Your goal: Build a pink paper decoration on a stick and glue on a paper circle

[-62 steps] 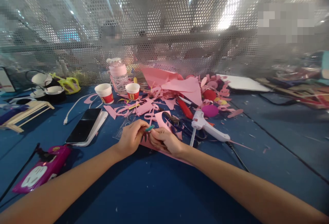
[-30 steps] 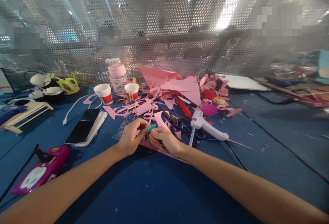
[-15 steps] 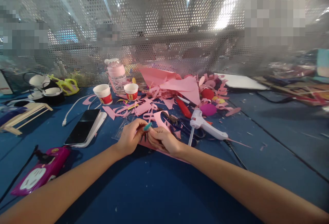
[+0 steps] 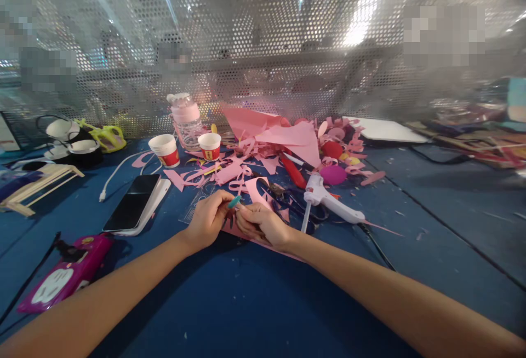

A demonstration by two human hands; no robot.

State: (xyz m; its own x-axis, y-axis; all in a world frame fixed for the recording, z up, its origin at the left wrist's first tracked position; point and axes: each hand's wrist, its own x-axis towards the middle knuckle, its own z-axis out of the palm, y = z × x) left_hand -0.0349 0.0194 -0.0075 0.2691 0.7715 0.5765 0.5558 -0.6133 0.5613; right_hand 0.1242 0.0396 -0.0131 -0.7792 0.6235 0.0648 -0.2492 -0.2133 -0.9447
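My left hand [image 4: 209, 218] is closed, its thumb and fingers pinching a small teal piece [image 4: 234, 201] whose kind I cannot make out. Close against it, my right hand [image 4: 263, 223] is also closed, with its fingertips at the lower end of the teal piece. What the right fingers grip is hidden. Under both hands lies a strip of pink paper [image 4: 283, 250]. Just beyond them are a pink paper piece [image 4: 255, 189] and dark-handled scissors [image 4: 287, 199]. A white hot glue gun [image 4: 329, 200] rests to the right of my right hand.
Pink paper scraps [image 4: 234, 172] heap up at the back, beside two paper cups [image 4: 164, 150] and a bottle [image 4: 186, 120]. A phone [image 4: 133, 205] and a magenta case [image 4: 66, 276] lie left. A red-handled cutter [image 4: 292, 171] lies near the glue gun. Perforated metal [image 4: 255, 35] closes off the back.
The teal piece has shifted very slightly to the left between my fingers. Both hands otherwise stay in nearly the same place.
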